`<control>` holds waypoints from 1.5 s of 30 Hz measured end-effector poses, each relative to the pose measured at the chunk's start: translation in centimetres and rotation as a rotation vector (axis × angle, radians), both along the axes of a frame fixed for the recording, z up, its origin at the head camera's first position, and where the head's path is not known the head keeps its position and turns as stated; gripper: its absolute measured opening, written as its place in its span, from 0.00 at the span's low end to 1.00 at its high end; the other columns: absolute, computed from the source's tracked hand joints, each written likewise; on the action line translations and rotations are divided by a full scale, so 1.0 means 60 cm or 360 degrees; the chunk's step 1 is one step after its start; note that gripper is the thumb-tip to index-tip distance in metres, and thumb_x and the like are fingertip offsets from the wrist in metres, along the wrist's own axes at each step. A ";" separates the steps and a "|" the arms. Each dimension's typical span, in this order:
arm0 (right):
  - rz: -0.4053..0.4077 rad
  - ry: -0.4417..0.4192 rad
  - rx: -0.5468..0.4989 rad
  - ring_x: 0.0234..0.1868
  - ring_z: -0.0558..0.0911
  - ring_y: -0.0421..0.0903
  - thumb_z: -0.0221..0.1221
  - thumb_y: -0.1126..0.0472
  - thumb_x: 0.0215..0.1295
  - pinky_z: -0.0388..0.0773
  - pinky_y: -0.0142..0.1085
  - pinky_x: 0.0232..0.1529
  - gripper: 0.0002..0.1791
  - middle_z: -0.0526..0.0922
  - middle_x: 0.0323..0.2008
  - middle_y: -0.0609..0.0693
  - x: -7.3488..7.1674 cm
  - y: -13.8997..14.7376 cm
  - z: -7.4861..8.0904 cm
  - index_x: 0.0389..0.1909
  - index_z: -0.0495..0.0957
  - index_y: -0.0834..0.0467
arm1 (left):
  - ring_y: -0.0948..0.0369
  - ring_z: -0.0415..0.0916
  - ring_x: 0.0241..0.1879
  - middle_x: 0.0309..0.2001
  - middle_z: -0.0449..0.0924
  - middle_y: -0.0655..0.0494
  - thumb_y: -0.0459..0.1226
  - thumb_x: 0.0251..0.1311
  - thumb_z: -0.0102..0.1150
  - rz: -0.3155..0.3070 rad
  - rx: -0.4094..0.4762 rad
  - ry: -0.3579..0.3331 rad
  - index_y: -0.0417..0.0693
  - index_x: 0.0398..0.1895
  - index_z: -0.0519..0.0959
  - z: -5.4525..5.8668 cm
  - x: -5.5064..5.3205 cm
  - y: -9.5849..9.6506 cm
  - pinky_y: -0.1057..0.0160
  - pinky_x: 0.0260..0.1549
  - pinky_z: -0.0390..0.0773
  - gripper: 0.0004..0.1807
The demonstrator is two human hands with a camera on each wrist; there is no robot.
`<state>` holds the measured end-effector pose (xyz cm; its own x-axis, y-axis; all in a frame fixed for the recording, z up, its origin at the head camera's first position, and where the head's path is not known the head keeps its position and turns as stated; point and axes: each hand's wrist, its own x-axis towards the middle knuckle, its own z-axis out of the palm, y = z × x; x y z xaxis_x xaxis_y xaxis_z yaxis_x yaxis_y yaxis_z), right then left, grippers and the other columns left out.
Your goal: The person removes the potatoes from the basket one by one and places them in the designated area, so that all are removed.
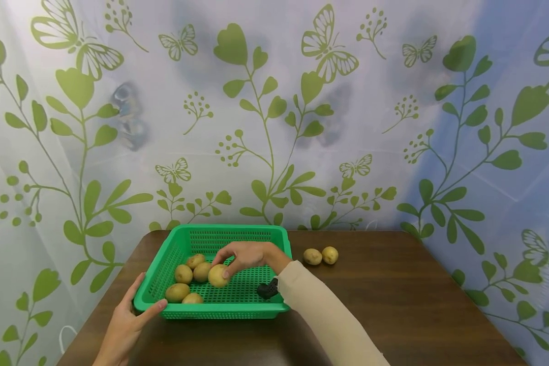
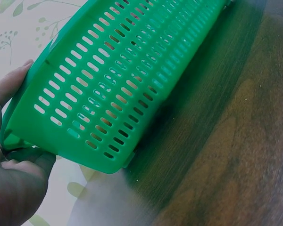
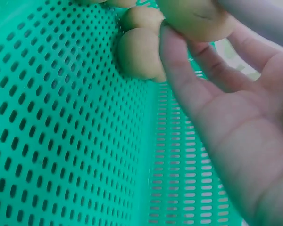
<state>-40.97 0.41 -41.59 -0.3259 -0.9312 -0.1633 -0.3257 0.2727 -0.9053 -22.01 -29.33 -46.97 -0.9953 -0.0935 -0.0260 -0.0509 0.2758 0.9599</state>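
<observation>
My left hand (image 1: pixel 126 321) grips the near left corner of a green plastic basket (image 1: pixel 224 308), with the thumb on its rim. In the left wrist view, the perforated wall of that basket (image 2: pixel 108 75) tilts across the frame beside the hand (image 2: pixel 14 183). Over the basket's middle, my right hand (image 1: pixel 248 254) pinches a potato (image 1: pixel 218 276) between thumb and fingers. The right wrist view shows this potato (image 3: pixel 198 21) only in part, cut off by the top edge. Several other potatoes (image 1: pixel 183 274) lie in the basket's left half.
Two more potatoes (image 1: pixel 312 256) sit side by side on the brown wooden table (image 1: pixel 393 305), right of the basket. Behind the table hangs a pale curtain (image 1: pixel 201 168) printed with green leaves and butterflies. A small black object (image 1: pixel 267 290) shows by the right wrist.
</observation>
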 end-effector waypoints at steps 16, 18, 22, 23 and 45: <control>-0.0092 0.0108 -0.0007 0.58 0.76 0.44 0.67 0.66 0.69 0.81 0.44 0.53 0.20 0.80 0.56 0.46 0.005 0.043 0.029 0.61 0.81 0.58 | 0.81 0.65 0.53 0.78 0.51 0.32 0.47 0.72 0.65 0.0007 -0.0020 0.0016 0.58 0.86 0.35 -0.002 0.002 -0.001 0.80 0.46 0.70 0.54; -0.0091 0.0156 0.0008 0.58 0.76 0.44 0.68 0.65 0.69 0.81 0.42 0.53 0.20 0.80 0.56 0.45 0.007 0.048 0.033 0.61 0.81 0.57 | 0.80 0.65 0.53 0.78 0.51 0.32 0.47 0.72 0.65 0.0005 -0.0028 0.0003 0.59 0.86 0.35 -0.003 0.001 -0.001 0.80 0.46 0.70 0.54; -0.0084 0.0251 0.0051 0.58 0.76 0.46 0.68 0.65 0.69 0.80 0.40 0.52 0.19 0.80 0.55 0.44 0.009 0.057 0.042 0.60 0.81 0.57 | 0.78 0.65 0.55 0.78 0.52 0.32 0.48 0.72 0.65 -0.0001 -0.0034 -0.0018 0.59 0.86 0.35 -0.004 -0.001 0.001 0.79 0.46 0.71 0.54; -0.0084 0.0271 0.0062 0.58 0.76 0.47 0.68 0.64 0.69 0.80 0.39 0.52 0.19 0.80 0.55 0.44 0.010 0.060 0.045 0.59 0.82 0.57 | 0.77 0.65 0.55 0.78 0.52 0.32 0.48 0.72 0.65 -0.0001 -0.0038 -0.0015 0.59 0.86 0.35 -0.004 -0.001 0.001 0.79 0.46 0.70 0.54; -0.0189 0.0482 0.0264 0.56 0.77 0.45 0.69 0.65 0.68 0.77 0.36 0.57 0.16 0.80 0.52 0.44 0.021 0.106 0.097 0.55 0.81 0.53 | 0.71 0.67 0.59 0.77 0.53 0.32 0.48 0.72 0.65 0.0022 -0.0104 0.0020 0.58 0.86 0.36 -0.002 0.001 0.001 0.81 0.45 0.68 0.54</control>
